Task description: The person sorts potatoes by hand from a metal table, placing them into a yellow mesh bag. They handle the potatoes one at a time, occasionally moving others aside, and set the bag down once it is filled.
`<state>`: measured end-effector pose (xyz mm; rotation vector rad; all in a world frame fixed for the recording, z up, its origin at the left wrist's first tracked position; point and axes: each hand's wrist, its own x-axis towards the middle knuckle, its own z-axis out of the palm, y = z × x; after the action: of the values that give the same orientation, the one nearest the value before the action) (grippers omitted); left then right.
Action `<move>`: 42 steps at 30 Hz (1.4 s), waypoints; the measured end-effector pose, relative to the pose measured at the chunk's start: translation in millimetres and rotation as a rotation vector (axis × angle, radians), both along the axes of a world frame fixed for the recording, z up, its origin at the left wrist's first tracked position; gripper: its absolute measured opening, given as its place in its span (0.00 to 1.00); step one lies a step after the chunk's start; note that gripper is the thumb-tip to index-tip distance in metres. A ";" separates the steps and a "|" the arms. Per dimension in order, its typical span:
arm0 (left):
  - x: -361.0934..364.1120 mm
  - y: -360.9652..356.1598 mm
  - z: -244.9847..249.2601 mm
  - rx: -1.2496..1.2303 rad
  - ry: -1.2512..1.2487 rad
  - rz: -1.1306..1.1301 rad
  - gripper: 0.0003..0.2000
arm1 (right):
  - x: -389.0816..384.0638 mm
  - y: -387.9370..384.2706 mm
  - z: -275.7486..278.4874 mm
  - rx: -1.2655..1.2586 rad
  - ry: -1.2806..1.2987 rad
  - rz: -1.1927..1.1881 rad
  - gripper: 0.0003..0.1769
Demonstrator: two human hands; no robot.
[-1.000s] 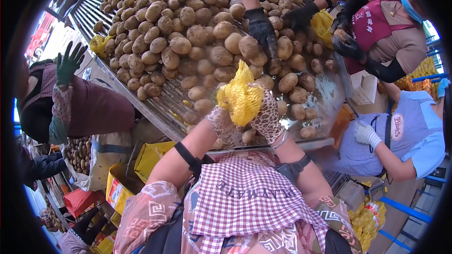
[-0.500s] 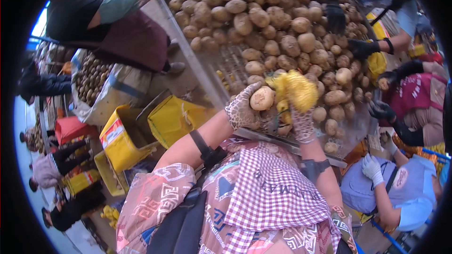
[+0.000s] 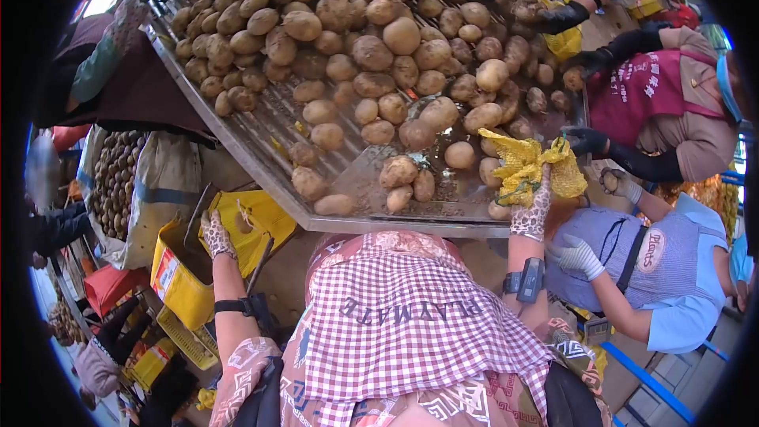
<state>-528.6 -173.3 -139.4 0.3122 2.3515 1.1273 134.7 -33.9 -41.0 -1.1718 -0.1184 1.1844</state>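
Potatoes (image 3: 371,53) lie heaped on a slatted metal table (image 3: 269,182). My right hand (image 3: 531,209), in a leopard-print glove, is closed around yellow net bags (image 3: 518,160) over the table's near right edge. Off the table's left side, my left hand (image 3: 217,236) wears a matching glove and is at the top of a yellow container (image 3: 251,225). Its fingers are apart and no potato shows in it.
Co-workers stand around the table: one in a maroon apron (image 3: 636,91), another in a striped apron (image 3: 609,249) close at my right. Left are a yellow bin (image 3: 183,281) and a large potato sack (image 3: 162,198).
My left hand has moved left from the table to the yellow container, and its potato is gone. My right hand has moved right with the net. The view has shifted.
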 end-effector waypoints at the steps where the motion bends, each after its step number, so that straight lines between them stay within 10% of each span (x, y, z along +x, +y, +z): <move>1: 34.9 29.6 36.9 0.047 0.201 -0.160 0.20 | 4.4 -5.5 0.0 -0.006 -0.003 -0.021 0.30; 2: 90.0 69.2 91.7 0.099 0.403 -0.319 0.20 | -0.2 -10.9 1.6 0.014 0.052 -0.063 0.28; 5: 215.4 139.6 150.8 0.534 -0.013 -0.707 0.14 | -6.1 -24.2 -7.7 0.033 0.067 -0.160 0.27; 9: 363.1 188.1 171.0 0.242 0.587 -1.761 0.19 | -2.0 -39.0 -8.3 0.003 0.220 -0.216 0.28; 17: 492.7 225.4 117.7 -0.108 1.051 -2.029 0.25 | 15.0 -53.6 -4.6 0.043 0.172 -0.359 0.30; 21: 473.0 244.7 139.1 -0.254 0.518 -2.147 0.31 | 13.5 -55.4 -5.9 -0.018 0.133 -0.384 0.30; 24: 439.3 235.4 145.0 0.096 -1.193 -1.358 0.37 | 18.8 -54.0 -20.1 -0.019 0.213 -0.363 0.31; 27: 409.7 235.2 139.3 0.325 -1.224 -1.140 0.29 | 9.3 -44.7 -9.8 -0.017 0.306 -0.271 0.31; 28: 395.1 237.8 148.6 0.337 -1.825 -0.732 0.21 | 6.9 -43.2 -5.1 -0.008 0.302 -0.255 0.31; 29: 381.7 243.6 134.4 0.339 -1.814 -0.738 0.21 | 3.5 -37.3 -3.6 -0.005 0.297 -0.244 0.31; 31: 354.1 261.4 77.3 0.271 -1.470 -0.563 0.18 | 0.6 -33.0 0.5 0.003 0.277 -0.222 0.31; 32: 350.4 278.0 85.7 0.026 -0.601 -1.140 0.22 | -0.5 -30.3 2.2 0.007 0.267 -0.206 0.31; 33: 352.1 278.0 91.0 0.031 -0.594 -1.135 0.22 | -2.4 -27.6 2.8 0.007 0.255 -0.191 0.31; 36: 406.5 273.1 177.1 -0.373 0.643 -1.622 0.31 | -12.2 -19.0 3.9 0.020 0.238 -0.143 0.31; 42: 452.4 284.6 160.7 -0.572 0.710 -1.728 0.39 | -24.7 -13.0 -7.2 -0.005 0.215 -0.084 0.28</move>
<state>-76.2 111.4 21.4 2.1144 1.6025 -0.5531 110.0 -46.8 -48.2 -1.0370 0.0960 1.2284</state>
